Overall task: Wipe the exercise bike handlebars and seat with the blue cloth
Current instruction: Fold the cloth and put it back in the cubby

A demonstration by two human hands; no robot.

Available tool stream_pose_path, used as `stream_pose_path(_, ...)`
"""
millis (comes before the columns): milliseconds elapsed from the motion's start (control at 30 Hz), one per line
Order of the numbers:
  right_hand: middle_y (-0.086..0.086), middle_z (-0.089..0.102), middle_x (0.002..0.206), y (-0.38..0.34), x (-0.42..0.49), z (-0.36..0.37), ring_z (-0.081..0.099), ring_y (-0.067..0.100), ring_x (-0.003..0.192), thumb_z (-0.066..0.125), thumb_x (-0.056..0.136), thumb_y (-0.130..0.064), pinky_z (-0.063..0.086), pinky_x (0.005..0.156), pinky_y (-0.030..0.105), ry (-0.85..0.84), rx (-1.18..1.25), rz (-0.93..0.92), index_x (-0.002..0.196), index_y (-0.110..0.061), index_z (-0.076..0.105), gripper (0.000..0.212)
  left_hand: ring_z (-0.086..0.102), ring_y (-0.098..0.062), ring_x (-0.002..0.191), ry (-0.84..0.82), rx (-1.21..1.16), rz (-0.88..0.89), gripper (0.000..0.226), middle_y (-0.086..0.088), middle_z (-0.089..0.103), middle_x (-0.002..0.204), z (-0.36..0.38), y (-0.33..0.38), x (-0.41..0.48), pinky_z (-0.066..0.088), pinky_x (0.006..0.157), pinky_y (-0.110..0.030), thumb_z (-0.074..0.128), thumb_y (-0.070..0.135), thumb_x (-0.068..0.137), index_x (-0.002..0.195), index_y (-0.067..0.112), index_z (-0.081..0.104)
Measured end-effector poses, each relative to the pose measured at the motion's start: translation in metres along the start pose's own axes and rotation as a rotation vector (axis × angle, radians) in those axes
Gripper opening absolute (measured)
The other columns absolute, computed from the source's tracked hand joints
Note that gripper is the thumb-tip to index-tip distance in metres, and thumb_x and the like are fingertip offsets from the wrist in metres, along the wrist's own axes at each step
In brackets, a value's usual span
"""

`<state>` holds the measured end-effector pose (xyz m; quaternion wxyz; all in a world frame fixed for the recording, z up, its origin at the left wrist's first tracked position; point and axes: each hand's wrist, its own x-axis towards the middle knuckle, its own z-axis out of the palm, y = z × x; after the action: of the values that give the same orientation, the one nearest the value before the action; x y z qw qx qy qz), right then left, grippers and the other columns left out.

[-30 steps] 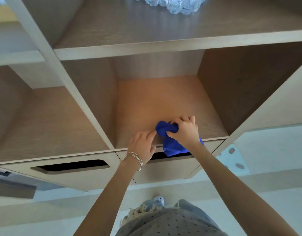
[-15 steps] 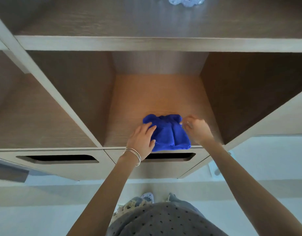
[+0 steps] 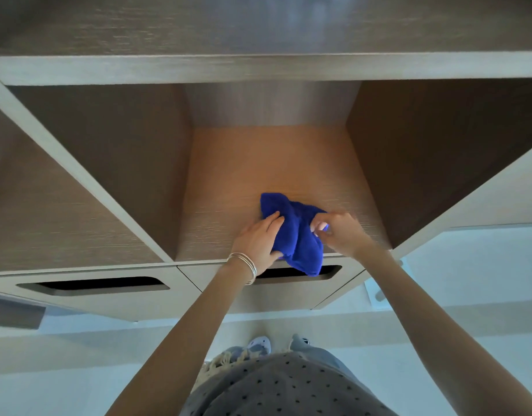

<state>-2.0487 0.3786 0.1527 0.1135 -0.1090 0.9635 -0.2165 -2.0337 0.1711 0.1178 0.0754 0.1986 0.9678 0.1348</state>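
Note:
The blue cloth (image 3: 294, 232) lies bunched at the front edge of the middle cubby of a wooden shelf unit (image 3: 258, 69), one corner hanging over the drawer front. My left hand (image 3: 260, 240), with thin bangles on the wrist, grips the cloth's left side, fingers on top and thumb under it. My right hand (image 3: 341, 232) pinches the cloth's right edge between fingertips. No exercise bike is in view.
The cubby has side walls left and right and a shelf board above. Below it are two drawers with dark slot handles (image 3: 93, 285). A pale floor and my shoes (image 3: 258, 345) show beneath.
The cloth, spread flat half a second ago, is now gathered into a bunch and drawn toward the front edge. Both hands have closed on it; the right hand moved in from beside it.

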Motion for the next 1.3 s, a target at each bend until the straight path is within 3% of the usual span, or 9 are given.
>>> stream_pose_path(100, -0.006, 0.069, 0.083, 0.005, -0.004, 0.004, 0.062, 0.022, 0.084, 0.053, 0.081, -0.001, 0.044, 0.083, 0.035, 0.122, 0.067, 0.023, 0.088, -0.02, 0.067, 0.024, 0.041, -0.019, 0.13, -0.003, 0.07, 0.023, 0.057, 0.008, 0.038, 0.148, -0.008, -0.024, 0.002, 0.028, 0.106, -0.033, 0.052, 0.024, 0.09, 0.144, 0.025, 0.031)
stream_pose_path(200, -0.002, 0.066, 0.101, 0.007, -0.002, 0.013, 0.058, 0.023, 0.098, 0.053, 0.079, 0.001, 0.031, 0.081, 0.03, 0.217, -0.04, 0.026, 0.096, -0.016, 0.068, 0.028, 0.043, -0.018, 0.129, -0.031, 0.128, 0.042, 0.052, 0.011, 0.041, 0.146, -0.014, -0.037, 0.007, 0.026, 0.109, -0.034, 0.049, 0.024, 0.093, 0.142, 0.027, 0.034)
stream_pose_path(400, -0.004, 0.064, 0.106, -0.004, 0.003, 0.019, 0.051, 0.021, 0.11, 0.049, 0.079, -0.003, 0.032, 0.089, 0.035, 0.172, -0.224, 0.022, 0.1, -0.023, 0.068, 0.034, 0.044, -0.017, 0.13, -0.116, 0.237, -0.036, 0.052, 0.011, 0.03, 0.152, -0.026, -0.055, 0.012, 0.008, 0.118, -0.046, 0.045, 0.031, 0.093, 0.143, 0.026, 0.03)
stream_pose_path(533, -0.006, 0.067, 0.099, -0.006, 0.0, 0.014, 0.053, 0.021, 0.103, 0.05, 0.079, -0.007, 0.039, 0.09, 0.037, 0.099, -0.253, 0.01, 0.096, -0.027, 0.069, 0.033, 0.017, -0.015, 0.144, -0.156, 0.307, -0.047, 0.061, 0.007, 0.02, 0.156, -0.032, -0.055, 0.002, 0.006, 0.117, -0.053, 0.044, 0.036, 0.091, 0.147, 0.022, 0.023)
stream_pose_path(767, 0.0, 0.064, 0.107, -0.007, -0.01, 0.019, 0.058, 0.02, 0.102, 0.071, 0.075, -0.008, 0.051, 0.077, 0.038, 0.073, 0.027, -0.215, 0.099, -0.013, 0.068, 0.024, 0.015, -0.018, 0.146, 0.106, 0.033, 0.144, 0.065, -0.004, 0.026, 0.155, -0.01, -0.004, -0.025, 0.005, 0.119, -0.037, 0.047, 0.034, 0.085, 0.145, 0.013, 0.03)
stream_pose_path(900, -0.001, 0.064, 0.107, -0.002, -0.014, 0.022, 0.059, 0.02, 0.101, 0.079, 0.07, -0.018, 0.053, 0.074, 0.037, 0.081, -0.016, -0.269, 0.101, -0.014, 0.067, 0.033, 0.01, -0.023, 0.146, 0.025, 0.168, 0.11, 0.087, -0.009, 0.019, 0.157, 0.008, 0.01, -0.02, 0.004, 0.119, -0.043, 0.053, 0.059, 0.08, 0.146, 0.009, 0.024)
stream_pose_path(1000, -0.003, 0.064, 0.105, -0.001, -0.015, 0.021, 0.059, 0.018, 0.101, 0.077, 0.075, -0.021, 0.05, 0.073, 0.032, 0.119, -0.038, -0.229, 0.098, -0.016, 0.068, 0.026, 0.006, -0.024, 0.147, 0.016, 0.241, 0.127, 0.086, -0.009, 0.015, 0.158, 0.013, 0.005, -0.018, 0.0, 0.119, -0.042, 0.061, 0.05, 0.08, 0.146, 0.01, 0.023)
stream_pose_path(1200, 0.004, 0.066, 0.096, -0.016, -0.015, 0.02, 0.059, 0.025, 0.093, 0.07, 0.081, -0.014, 0.05, 0.078, 0.037, 0.152, -0.042, -0.336, 0.092, -0.007, 0.065, 0.014, 0.034, -0.019, 0.139, 0.195, -0.087, 0.193, 0.043, -0.003, 0.048, 0.143, -0.005, -0.025, -0.028, 0.012, 0.118, -0.036, 0.061, 0.023, 0.081, 0.124, 0.016, 0.06)
stream_pose_path(1300, 0.002, 0.061, 0.104, -0.027, -0.017, 0.023, 0.055, 0.022, 0.097, 0.07, 0.082, -0.02, 0.047, 0.08, 0.034, 0.179, 0.047, -0.349, 0.099, -0.01, 0.06, 0.022, 0.057, -0.024, 0.12, 0.351, -0.139, 0.19, 0.032, -0.006, 0.067, 0.118, -0.019, -0.034, -0.034, 0.028, 0.111, -0.044, 0.072, 0.014, 0.071, 0.103, 0.013, 0.072)
